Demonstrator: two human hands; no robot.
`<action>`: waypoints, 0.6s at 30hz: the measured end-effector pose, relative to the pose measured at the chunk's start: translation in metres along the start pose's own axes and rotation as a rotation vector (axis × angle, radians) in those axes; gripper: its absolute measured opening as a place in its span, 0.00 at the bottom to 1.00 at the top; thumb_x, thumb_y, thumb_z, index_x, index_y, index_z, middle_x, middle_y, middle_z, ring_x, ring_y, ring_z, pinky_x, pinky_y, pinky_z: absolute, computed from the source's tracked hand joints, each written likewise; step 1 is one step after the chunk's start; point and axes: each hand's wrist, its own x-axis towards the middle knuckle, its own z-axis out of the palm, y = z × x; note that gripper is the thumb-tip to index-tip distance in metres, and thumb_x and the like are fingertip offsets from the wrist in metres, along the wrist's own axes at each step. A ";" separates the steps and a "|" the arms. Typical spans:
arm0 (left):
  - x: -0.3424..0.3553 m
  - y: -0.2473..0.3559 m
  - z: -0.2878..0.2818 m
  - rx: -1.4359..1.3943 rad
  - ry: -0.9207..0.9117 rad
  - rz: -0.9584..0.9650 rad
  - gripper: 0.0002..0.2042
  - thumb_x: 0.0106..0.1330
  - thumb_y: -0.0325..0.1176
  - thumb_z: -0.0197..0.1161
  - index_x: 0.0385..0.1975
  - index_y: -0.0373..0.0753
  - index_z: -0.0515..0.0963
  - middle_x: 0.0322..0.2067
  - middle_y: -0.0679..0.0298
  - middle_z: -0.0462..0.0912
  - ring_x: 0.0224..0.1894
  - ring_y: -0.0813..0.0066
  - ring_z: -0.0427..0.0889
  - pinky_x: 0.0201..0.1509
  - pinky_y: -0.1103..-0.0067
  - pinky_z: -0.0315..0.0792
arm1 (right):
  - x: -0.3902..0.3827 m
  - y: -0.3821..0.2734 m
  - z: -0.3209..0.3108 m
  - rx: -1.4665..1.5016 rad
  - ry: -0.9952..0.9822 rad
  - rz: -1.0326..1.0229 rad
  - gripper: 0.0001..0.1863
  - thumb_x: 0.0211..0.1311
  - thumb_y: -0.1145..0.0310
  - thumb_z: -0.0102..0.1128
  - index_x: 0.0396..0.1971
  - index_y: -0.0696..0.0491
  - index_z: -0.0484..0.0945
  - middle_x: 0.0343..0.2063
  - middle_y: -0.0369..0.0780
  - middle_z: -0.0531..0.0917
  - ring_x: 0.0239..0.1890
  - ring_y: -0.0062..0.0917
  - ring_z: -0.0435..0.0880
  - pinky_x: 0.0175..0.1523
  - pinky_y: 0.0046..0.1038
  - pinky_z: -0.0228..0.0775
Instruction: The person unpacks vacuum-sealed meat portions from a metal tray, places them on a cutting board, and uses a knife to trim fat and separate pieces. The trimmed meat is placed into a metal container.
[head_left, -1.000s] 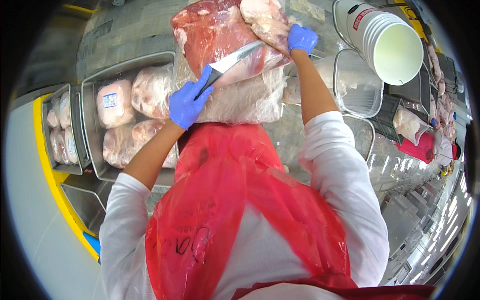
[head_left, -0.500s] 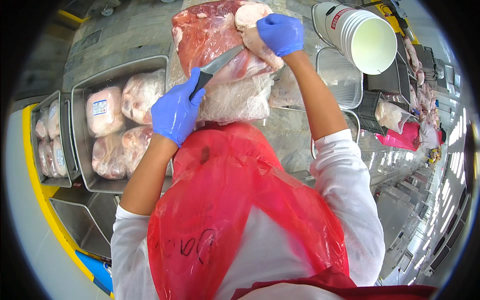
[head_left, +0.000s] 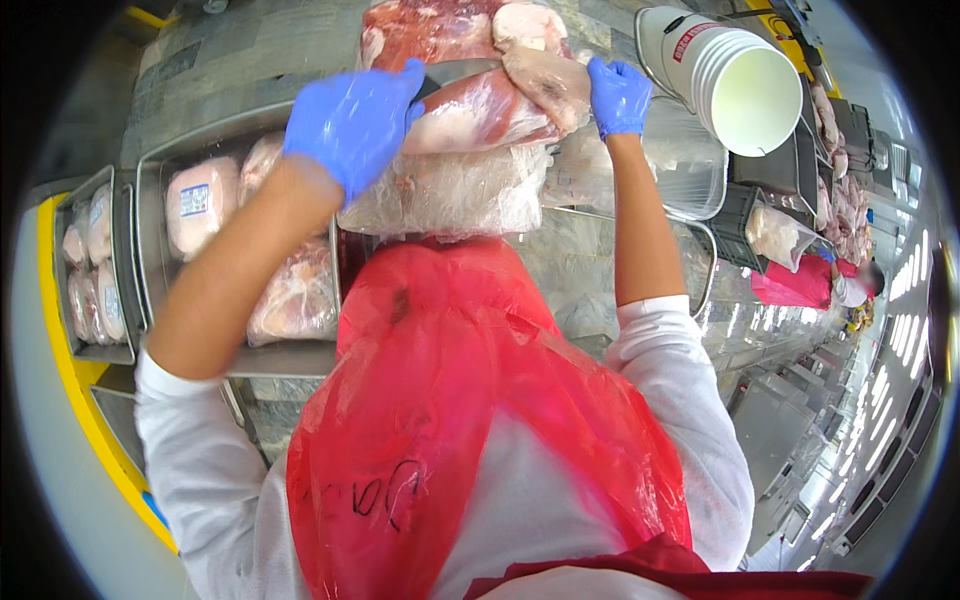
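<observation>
A large piece of raw red meat [head_left: 430, 35] lies in front of me on a plastic-wrapped piece of meat [head_left: 460, 190]. My left hand [head_left: 350, 120], in a blue glove, is closed round the dark handle of a knife [head_left: 462, 70]. The blade points right and its tip reaches the pale flap of meat [head_left: 548, 82] on the piece's right side. At the outer edge of that flap, my right hand [head_left: 620, 95], also in a blue glove, pinches the flap and holds it out to the right. A round pale end [head_left: 530, 27] shows beyond the flap.
To the left a metal tub [head_left: 150, 210] holds several wrapped pieces of meat, with a smaller tub [head_left: 125, 270] beside it. A white bucket [head_left: 715, 60] leans at the far right, near a clear plastic bin [head_left: 700, 175]. Another person [head_left: 850, 288] stands farther right.
My left hand has moved up and turned, with the knife now lying flatter across the meat. My right hand has shifted right and a little down, drawing the flap outward.
</observation>
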 end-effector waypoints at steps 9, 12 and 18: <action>0.058 -0.011 -0.047 0.025 -0.174 0.119 0.18 0.69 0.46 0.52 0.56 0.51 0.74 0.36 0.53 0.83 0.38 0.48 0.80 0.41 0.60 0.73 | -0.020 0.035 0.058 0.005 0.179 0.055 0.32 0.52 0.49 0.70 0.38 0.65 0.73 0.37 0.52 0.77 0.41 0.41 0.76 0.49 0.38 0.68; 0.075 -0.017 -0.054 0.052 -0.180 0.176 0.17 0.69 0.45 0.54 0.55 0.51 0.75 0.35 0.52 0.82 0.37 0.47 0.80 0.40 0.60 0.73 | -0.012 0.040 0.072 0.010 0.141 0.010 0.37 0.53 0.48 0.70 0.46 0.67 0.69 0.44 0.55 0.74 0.49 0.45 0.73 0.56 0.39 0.64; 0.089 -0.026 -0.056 -0.093 -0.222 0.153 0.16 0.67 0.42 0.56 0.52 0.47 0.78 0.33 0.48 0.81 0.36 0.44 0.78 0.40 0.60 0.73 | 0.002 0.057 0.090 0.142 0.101 -0.103 0.41 0.56 0.49 0.66 0.58 0.66 0.62 0.52 0.58 0.70 0.57 0.48 0.69 0.63 0.41 0.60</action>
